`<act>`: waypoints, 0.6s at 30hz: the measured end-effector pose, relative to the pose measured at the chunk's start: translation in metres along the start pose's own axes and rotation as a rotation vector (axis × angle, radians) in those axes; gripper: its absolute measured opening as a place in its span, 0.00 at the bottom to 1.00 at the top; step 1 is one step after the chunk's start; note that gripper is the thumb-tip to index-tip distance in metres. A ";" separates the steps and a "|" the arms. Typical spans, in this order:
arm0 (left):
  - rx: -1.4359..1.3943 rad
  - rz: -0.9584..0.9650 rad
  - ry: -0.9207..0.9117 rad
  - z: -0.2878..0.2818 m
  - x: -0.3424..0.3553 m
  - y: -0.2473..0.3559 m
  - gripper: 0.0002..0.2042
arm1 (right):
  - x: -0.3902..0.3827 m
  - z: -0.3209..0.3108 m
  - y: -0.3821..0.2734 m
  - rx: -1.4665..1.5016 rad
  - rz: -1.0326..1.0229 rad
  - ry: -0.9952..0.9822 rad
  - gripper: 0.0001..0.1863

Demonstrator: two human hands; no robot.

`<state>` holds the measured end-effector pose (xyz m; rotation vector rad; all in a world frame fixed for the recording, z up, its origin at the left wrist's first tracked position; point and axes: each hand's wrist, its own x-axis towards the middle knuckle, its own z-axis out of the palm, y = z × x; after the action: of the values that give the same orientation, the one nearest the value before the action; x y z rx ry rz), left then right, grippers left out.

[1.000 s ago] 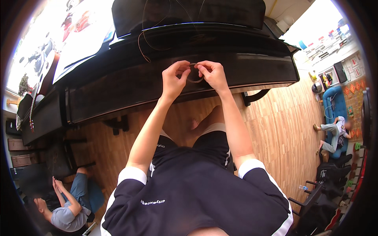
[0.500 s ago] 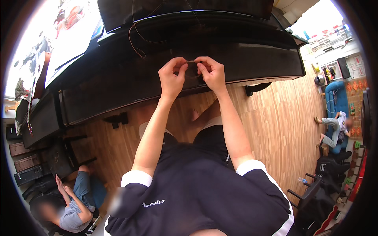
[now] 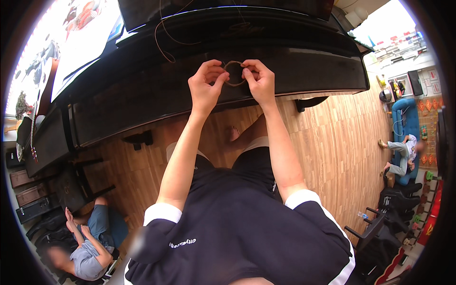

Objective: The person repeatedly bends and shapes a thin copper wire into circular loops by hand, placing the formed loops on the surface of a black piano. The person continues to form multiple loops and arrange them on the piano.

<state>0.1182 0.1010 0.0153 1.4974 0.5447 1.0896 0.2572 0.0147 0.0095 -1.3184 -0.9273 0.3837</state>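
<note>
A thin brownish coil, like a wound string or wire (image 3: pixel 234 85), forms a ring between my two hands. My left hand (image 3: pixel 204 88) pinches its left side with thumb and fingers. On the opposite side, my right hand (image 3: pixel 261 84) grips the ring in the same way. Both hands are above the front of a black piano (image 3: pixel 313 71), whose lid looks closed. Farther back on the piano, a loose thin string (image 3: pixel 166 56) lies in a curve, left of my hands.
Leaning at the far left is a guitar (image 3: pixel 43 97). One person (image 3: pixel 90 256) sits at the lower left, another (image 3: pixel 400 152) on a blue sofa (image 3: pixel 400 111) at the right. A black chair (image 3: pixel 368 232) stands on the wooden floor (image 3: pixel 332 147).
Both hands have risen slightly away from me. The coil has tipped up, so its round shape now shows more fully between them.
</note>
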 end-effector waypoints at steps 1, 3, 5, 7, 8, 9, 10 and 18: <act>0.015 0.007 -0.001 0.000 -0.001 -0.003 0.10 | 0.000 0.000 -0.001 -0.073 -0.022 -0.033 0.09; 0.117 0.073 -0.023 -0.002 -0.003 -0.004 0.07 | 0.002 0.004 -0.014 -0.213 -0.066 -0.105 0.11; 0.185 0.142 -0.046 -0.001 -0.005 -0.003 0.05 | -0.002 0.001 -0.037 -0.359 -0.030 -0.158 0.11; 0.227 0.214 -0.073 0.002 -0.006 0.003 0.04 | -0.009 0.000 -0.052 -0.431 -0.003 -0.192 0.10; 0.253 0.227 -0.090 0.003 -0.009 0.005 0.05 | -0.014 -0.003 -0.052 -0.434 -0.048 -0.177 0.09; 0.279 0.241 -0.107 0.003 -0.012 0.007 0.05 | -0.018 -0.006 -0.050 -0.438 -0.092 -0.162 0.09; 0.305 0.254 -0.124 0.003 -0.015 0.009 0.06 | -0.022 -0.009 -0.050 -0.442 -0.137 -0.147 0.08; 0.456 0.372 -0.202 0.002 -0.054 0.043 0.04 | -0.060 -0.030 -0.072 -0.227 0.146 -0.261 0.06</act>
<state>0.0853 0.0448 0.0384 2.1469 0.3953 1.1217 0.2256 -0.0660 0.0564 -1.5742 -1.1199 0.5875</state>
